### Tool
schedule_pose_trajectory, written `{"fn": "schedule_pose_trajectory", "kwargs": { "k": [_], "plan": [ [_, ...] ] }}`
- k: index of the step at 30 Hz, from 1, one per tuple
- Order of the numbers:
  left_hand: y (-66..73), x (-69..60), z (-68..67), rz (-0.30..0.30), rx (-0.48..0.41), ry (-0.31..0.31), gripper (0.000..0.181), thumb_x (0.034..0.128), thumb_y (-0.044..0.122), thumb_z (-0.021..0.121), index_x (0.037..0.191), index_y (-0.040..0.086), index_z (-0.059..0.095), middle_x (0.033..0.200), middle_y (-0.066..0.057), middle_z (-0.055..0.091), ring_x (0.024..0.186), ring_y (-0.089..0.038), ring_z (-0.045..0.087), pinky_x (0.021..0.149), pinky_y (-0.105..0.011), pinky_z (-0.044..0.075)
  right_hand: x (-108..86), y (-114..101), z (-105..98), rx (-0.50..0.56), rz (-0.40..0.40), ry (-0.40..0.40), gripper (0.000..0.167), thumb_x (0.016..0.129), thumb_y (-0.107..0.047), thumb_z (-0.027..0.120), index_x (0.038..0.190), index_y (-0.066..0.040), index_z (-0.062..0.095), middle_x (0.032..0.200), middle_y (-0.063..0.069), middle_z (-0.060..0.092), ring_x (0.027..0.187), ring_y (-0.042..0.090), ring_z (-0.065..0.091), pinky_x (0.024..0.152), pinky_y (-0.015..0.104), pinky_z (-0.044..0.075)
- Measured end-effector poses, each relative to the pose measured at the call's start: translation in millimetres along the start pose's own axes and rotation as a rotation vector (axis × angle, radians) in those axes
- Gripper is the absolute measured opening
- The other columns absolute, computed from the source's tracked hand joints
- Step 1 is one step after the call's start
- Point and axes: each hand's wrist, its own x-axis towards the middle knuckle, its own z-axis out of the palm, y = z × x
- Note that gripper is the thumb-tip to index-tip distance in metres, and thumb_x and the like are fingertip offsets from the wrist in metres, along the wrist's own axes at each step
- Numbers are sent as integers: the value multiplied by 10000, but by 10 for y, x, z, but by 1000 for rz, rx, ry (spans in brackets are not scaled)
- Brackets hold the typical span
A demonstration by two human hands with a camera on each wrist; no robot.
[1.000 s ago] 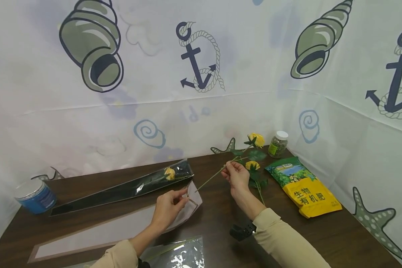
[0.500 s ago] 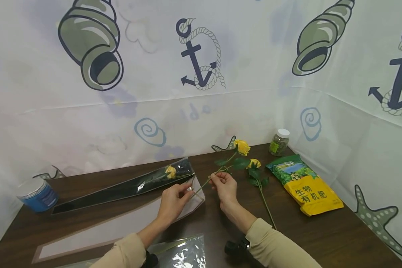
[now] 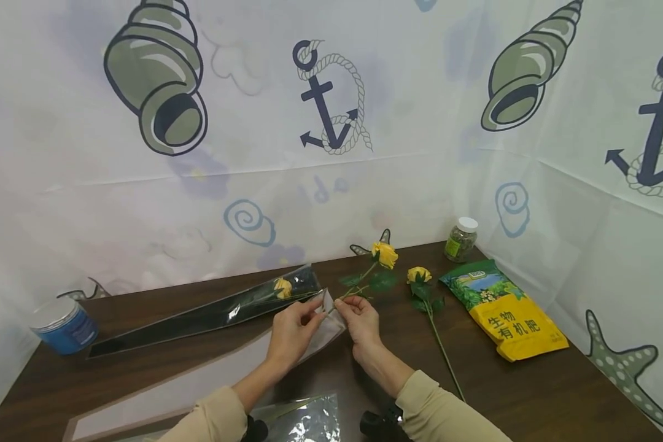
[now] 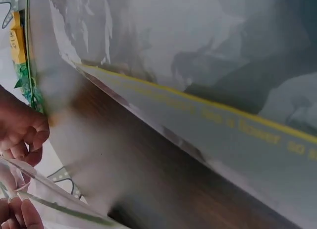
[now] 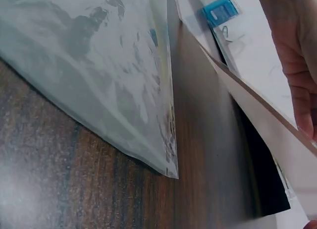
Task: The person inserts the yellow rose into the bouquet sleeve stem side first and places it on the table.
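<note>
My right hand [image 3: 366, 328] pinches the stem of a yellow rose [image 3: 385, 255], whose bloom points up and away. Close beside it, my left hand [image 3: 291, 331] pinches the mouth edge of a long pale flower sleeve [image 3: 215, 376] with a brown border, lifting that end off the table. The rose's lower stem [image 4: 69, 209] shows along the sleeve in the left wrist view. How far it reaches inside is hard to see in the head view. A second yellow rose [image 3: 418, 275] lies on the table right of my right hand.
A black sleeve [image 3: 188, 325] with a yellow rose in it lies behind. Nearest me is a clear printed sleeve [image 3: 309, 420]. A blue jar [image 3: 66, 326] stands at the left. A yellow-green fertilizer bag [image 3: 505, 310] and a white-lidded jar [image 3: 461, 240] are at the right.
My right hand has moved left and down toward my left hand, carrying the rose, so its bloom is now nearer the sleeve's mouth. The left hand keeps its grip on the sleeve.
</note>
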Motion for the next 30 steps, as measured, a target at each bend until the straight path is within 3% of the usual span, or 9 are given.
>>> {"fn": "schedule_pose_trajectory", "kwargs": {
  "k": [5,9,12,15,20,24,30],
  "plan": [
    [-2,-34,17,-3,-5,-6,221,790,98,748,1003,39,736,684,22,612,597,-20,495,534,-191,420,10,32,9,37,21,11,308,845,-86,675,1104,32,556,675,-104,573,669,38,519,657,182,417],
    [-10,-56,18,-1,-5,1,229,788,93,748,1010,39,735,684,28,614,598,-19,504,535,-191,424,31,51,10,80,6,2,105,839,-57,676,927,-79,624,722,-115,606,728,35,539,710,188,411],
    [-18,-54,18,9,1,6,224,790,91,746,1007,38,735,685,28,619,596,-19,510,532,-190,425,55,45,1,93,-5,-18,89,854,-64,662,826,-137,618,794,-111,672,759,29,586,700,195,395],
    [-20,-54,17,9,7,-1,218,790,91,747,1001,36,737,686,25,622,594,-22,509,527,-187,425,84,25,-22,82,-35,-33,13,879,-98,647,880,-107,636,816,-73,707,738,43,619,692,217,396],
    [-18,-55,12,8,13,-3,206,784,81,749,985,36,740,677,25,615,592,-24,500,526,-187,421,126,-22,-99,-2,-120,-58,267,932,-265,595,1079,-45,564,856,73,705,704,134,662,748,281,476],
    [-18,-45,9,4,11,0,215,786,86,748,997,46,739,680,37,615,599,-17,504,530,-183,419,152,-75,-155,-67,-127,-48,390,957,-420,500,1074,-56,577,928,139,700,709,150,658,758,330,478],
    [-14,-41,2,8,10,-9,217,795,87,741,1009,47,736,689,35,623,604,-20,509,534,-183,416,164,-136,-174,-21,-135,-25,271,964,-331,523,1048,-75,546,839,90,704,660,126,626,732,302,491]
  ]
}}
